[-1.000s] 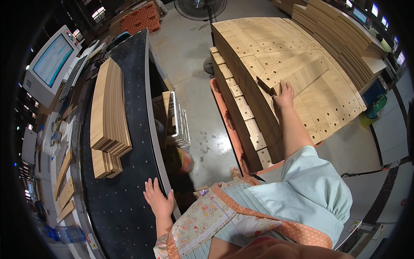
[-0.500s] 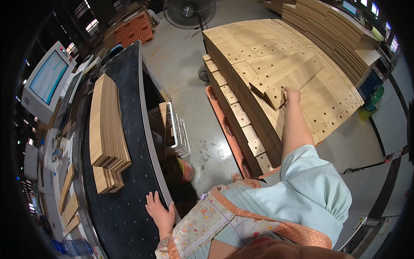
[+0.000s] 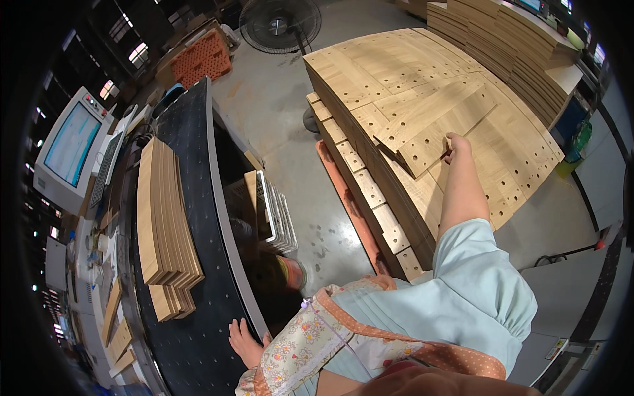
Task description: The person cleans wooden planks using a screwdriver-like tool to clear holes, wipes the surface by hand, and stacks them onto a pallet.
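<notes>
My right hand (image 3: 457, 149) reaches out over a tall stack of pale wooden panels (image 3: 370, 63) with drilled holes. Its fingers are curled at the near edge of a loose wooden panel (image 3: 439, 122), which lies askew on top, one corner jutting at the stack's left side. Fingertips are partly hidden against the wood. My left hand (image 3: 246, 343) rests with fingers spread on the near edge of a black work table (image 3: 198, 343). Farther along that table lies a pile of narrow wooden boards (image 3: 162, 211), the nearest ones offset.
An orange pallet (image 3: 333, 178) shows beneath the stack. A white plastic basket (image 3: 277, 218) stands between table and stack. Beyond are a floor fan (image 3: 281, 26) and more piled boards (image 3: 502, 39). A monitor (image 3: 72, 152) and keyboard (image 3: 105, 168) stand left of the table.
My right hand has shifted slightly right along the loose panel's edge, its fingers more curled. The left hand stays on the table edge. The whole view has turned a little.
</notes>
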Motion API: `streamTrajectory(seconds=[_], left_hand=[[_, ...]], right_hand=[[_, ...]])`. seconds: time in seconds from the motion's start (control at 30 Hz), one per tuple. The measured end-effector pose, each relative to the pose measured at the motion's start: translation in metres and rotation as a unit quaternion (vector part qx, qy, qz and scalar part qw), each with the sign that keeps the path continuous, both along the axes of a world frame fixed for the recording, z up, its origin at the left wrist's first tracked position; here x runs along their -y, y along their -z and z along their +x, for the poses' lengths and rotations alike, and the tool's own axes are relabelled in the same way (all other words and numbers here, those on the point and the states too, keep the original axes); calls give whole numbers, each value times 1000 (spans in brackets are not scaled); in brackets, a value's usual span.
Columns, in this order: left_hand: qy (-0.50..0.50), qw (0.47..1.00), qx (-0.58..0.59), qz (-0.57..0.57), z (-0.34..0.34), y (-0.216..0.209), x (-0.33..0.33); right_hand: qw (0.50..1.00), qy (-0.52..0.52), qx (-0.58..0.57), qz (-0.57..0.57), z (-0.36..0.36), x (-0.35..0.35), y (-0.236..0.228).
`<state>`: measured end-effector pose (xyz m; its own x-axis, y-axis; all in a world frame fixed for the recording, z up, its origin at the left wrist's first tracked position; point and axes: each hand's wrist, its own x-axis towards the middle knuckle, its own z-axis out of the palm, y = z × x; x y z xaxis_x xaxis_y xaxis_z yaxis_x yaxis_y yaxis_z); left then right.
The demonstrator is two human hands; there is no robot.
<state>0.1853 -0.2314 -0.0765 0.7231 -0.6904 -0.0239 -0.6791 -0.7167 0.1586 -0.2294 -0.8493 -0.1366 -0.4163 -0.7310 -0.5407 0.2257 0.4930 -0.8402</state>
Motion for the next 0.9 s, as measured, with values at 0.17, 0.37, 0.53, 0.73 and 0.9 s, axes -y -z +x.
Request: streamTrajectory(seconds=[0.17, 0.37, 0.53, 0.73, 0.9], left_hand=[[-13, 1000, -1, 10, 14, 15, -9], [2, 1000, -9, 26, 26, 16, 1], [-19, 999, -12, 43, 16, 10, -2], [-10, 1000, 0, 19, 6, 1, 1], [-6, 1000, 18, -5, 0, 2, 1]], right_hand=[[999, 11, -52, -7, 2, 21, 11], [979, 28, -202, -20, -50, 71, 49], [912, -91, -400, 7, 47, 6, -52], [894, -49, -445, 19, 74, -1, -52], [907, 21, -415, -67, 59, 8, -42]])
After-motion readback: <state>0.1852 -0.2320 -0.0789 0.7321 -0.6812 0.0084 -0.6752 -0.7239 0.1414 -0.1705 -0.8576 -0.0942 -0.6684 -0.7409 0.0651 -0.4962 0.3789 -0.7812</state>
